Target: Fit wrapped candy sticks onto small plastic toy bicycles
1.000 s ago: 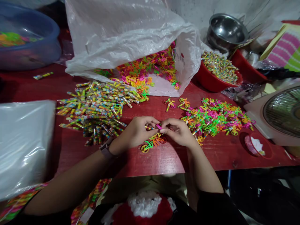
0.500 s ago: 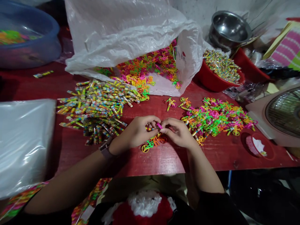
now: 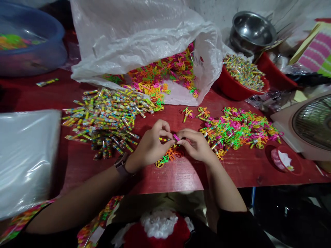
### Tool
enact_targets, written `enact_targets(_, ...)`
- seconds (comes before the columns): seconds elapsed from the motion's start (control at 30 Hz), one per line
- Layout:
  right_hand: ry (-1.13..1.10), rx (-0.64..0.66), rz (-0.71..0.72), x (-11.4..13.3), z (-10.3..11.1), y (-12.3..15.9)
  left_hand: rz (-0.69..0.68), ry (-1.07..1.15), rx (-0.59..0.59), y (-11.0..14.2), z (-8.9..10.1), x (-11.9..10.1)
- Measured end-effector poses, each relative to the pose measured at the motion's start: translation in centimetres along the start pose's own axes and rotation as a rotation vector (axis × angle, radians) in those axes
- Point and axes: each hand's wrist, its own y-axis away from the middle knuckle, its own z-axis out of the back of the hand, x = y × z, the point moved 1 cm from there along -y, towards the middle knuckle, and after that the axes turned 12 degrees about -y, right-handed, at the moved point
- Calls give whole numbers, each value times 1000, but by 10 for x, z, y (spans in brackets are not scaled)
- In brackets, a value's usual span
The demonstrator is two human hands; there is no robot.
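The table (image 3: pixel 181 179) is wood with glossy red paint, the bowl (image 3: pixel 252 29) is shiny steel, and the small bicycle toys (image 3: pixel 238 129) are smooth plastic.

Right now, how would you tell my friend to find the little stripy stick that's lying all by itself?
Start at the red table and look to the far left, where a big blue plastic tub sits. Just in front of the tub lies a little wrapped stripy stick. It lies alone, away from the big heap of sticks to its right.
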Motion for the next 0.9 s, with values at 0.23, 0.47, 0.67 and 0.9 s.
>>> enact_targets(0.23,41,-34,33,1,-2,2,-33,-62,-43,4,2,-5)
enact_targets(0.47,161,-16,130,6,-7,4,-159,-149,-146,7,4,-13)
enact_targets(0.67,-91,-150,10,17,-7,5,-299,-208,-240,7,8,-15)
enact_targets(0.9,-250,-213,-109,21,-11,2,-321,-285,-290,10,10,-16)
